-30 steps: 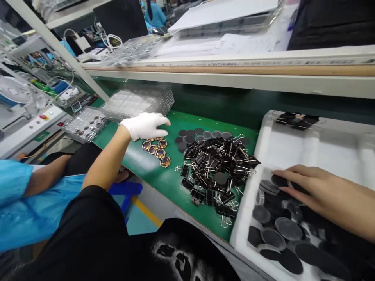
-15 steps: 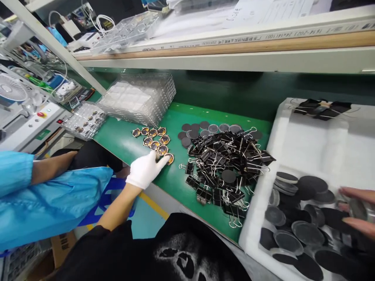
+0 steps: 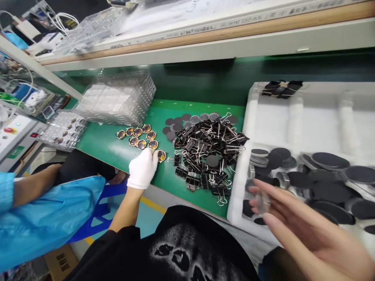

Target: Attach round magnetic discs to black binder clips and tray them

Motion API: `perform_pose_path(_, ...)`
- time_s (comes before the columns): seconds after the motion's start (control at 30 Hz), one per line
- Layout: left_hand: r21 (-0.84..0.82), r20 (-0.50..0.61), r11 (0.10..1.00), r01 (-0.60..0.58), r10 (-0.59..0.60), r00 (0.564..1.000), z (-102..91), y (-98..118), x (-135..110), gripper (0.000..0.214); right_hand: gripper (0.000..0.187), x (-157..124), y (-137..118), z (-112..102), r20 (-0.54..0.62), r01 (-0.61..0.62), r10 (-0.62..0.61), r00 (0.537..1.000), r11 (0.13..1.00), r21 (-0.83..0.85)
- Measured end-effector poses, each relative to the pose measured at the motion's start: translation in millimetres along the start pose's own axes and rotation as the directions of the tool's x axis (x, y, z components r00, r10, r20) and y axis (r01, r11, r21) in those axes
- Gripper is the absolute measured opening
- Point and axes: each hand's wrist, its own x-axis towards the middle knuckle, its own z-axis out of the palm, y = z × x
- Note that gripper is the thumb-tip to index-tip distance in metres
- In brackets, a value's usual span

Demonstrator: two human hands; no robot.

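Note:
My left hand (image 3: 142,168), in a white glove, pinches the edge of a round watch case (image 3: 161,156) with a gold rim and dark face at the right end of the group. More watch cases (image 3: 141,144) like it lie on the green bench to its left. My bare right hand (image 3: 304,230) holds a clear round piece (image 3: 263,203) between thumb and fingers, slightly blurred, above the left part of the white foam tray (image 3: 238,195). Black-faced round discs (image 3: 331,160) fill the front of that tray. A heap of black binder clips (image 3: 202,152) lies between my hands.
Several grey and black discs (image 3: 186,117) lie behind the clips. A stack of clear plastic trays (image 3: 117,99) stands at the back left, below the shelf edge (image 3: 205,48). At the left sits another person in a blue garment (image 3: 58,214).
My right hand has come further into view, moving left over the tray with the clear piece. The watch case under my left hand sits a little farther from the others. The view has shifted right.

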Motion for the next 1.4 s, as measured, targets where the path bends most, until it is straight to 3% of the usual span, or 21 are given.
perform_pose_path(0.1,-0.214,-0.126,0.977,-0.025,-0.002,0.992,9.1,2.2,2.6,0.035,0.037,8.2,-12.2,19.9,0.057,-0.068,0.053,0.997,0.946,0.316)
perform_pose_path(0.17,-0.394,-0.197,0.919,-0.031,-0.051,0.979,13.4,7.1,3.8,0.03,0.037,10.7,-12.8,29.3,0.053,-0.116,0.103,0.993,0.901,0.418)
perform_pose_path(0.27,-0.568,-0.254,0.823,-0.007,-0.167,0.953,7.9,19.8,0.1,0.037,0.036,10.5,-9.8,39.2,-0.023,-0.114,0.14,0.99,0.886,0.449)
perform_pose_path(0.37,-0.707,-0.261,0.706,-0.037,-0.212,0.942,-13.7,41.1,-13.3,0.039,0.035,10.9,-10.1,45.9,-0.131,-0.009,0.067,0.989,0.916,0.401)
perform_pose_path(0.47,-0.821,-0.212,0.547,-0.164,-0.026,0.977,-38.5,72.2,-30.4,0.035,0.032,13.6,-15.2,50.0,-0.159,0.099,-0.032,0.987,0.896,0.434)
perform_pose_path(0.6,-0.864,-0.236,0.412,-0.289,0.176,0.956,-57.8,113.1,-45.0,0.027,0.023,15.1,-19.7,55.6,-0.166,0.084,-0.018,0.986,0.913,0.399)
perform_pose_path(0.73,-0.955,-0.157,0.204,-0.217,0.274,0.949,-67.8,132.1,-52.5,0.023,0.008,13.2,-12.6,64.4,-0.299,0.09,0.027,0.954,0.924,0.371)
perform_pose_path(0.8,-0.988,-0.084,0.09,-0.123,0.353,0.932,-72.0,133.1,-55.2,0.024,0.021,12.7,-7.1,66.6,-0.384,0.109,0.044,0.922,0.923,0.368)
perform_pose_path(0.87,-0.994,-0.072,0.039,-0.098,0.436,0.897,-74.2,131.0,-57.4,0.029,0.033,12.0,-2.9,66.3,-0.387,0.096,0.059,0.92,0.924,0.37)
perform_pose_path(0.93,-0.985,-0.124,0.039,-0.167,0.511,0.85,-73.3,127.9,-58.8,0.033,0.03,10.5,-0.5,64.6,-0.328,0.073,0.043,0.944,0.94,0.333)
perform_pose_path(1.07,-0.917,-0.222,0.137,-0.375,0.607,0.764,-65.8,124.3,-59.5,0.041,0.01,6.5,1.5,60.6,-0.308,0.059,0.044,0.95,0.946,0.319)
perform_pose_path(1.23,-0.906,-0.156,0.176,-0.384,0.705,0.692,-70.4,117.6,-52.7,0.041,0.013,6.4,3.0,50.4,-0.136,0.051,0.011,0.991,0.894,0.445)
perform_pose_path(1.27,-0.913,-0.126,0.172,-0.369,0.742,0.659,-74.3,114.3,-48.3,0.043,0.014,6.6,3.4,47.3,-0.099,0.056,-0.012,0.995,0.89,0.452)
perform_pose_path(1.37,-0.903,-0.044,0.173,-0.394,0.874,0.484,-87.3,103.1,-24.2,0.047,0.016,6.0,5.0,39.0,-0.033,0.039,-0.026,0.999,0.875,0.482)
perform_pose_path(1.4,-0.862,-0.03,0.212,-0.46,0.886,0.463,-90.5,100.2,-12.6,0.042,0.016,5.2,5.8,37.2,-0.03,0.025,-0.011,0.999,0.865,0.501)
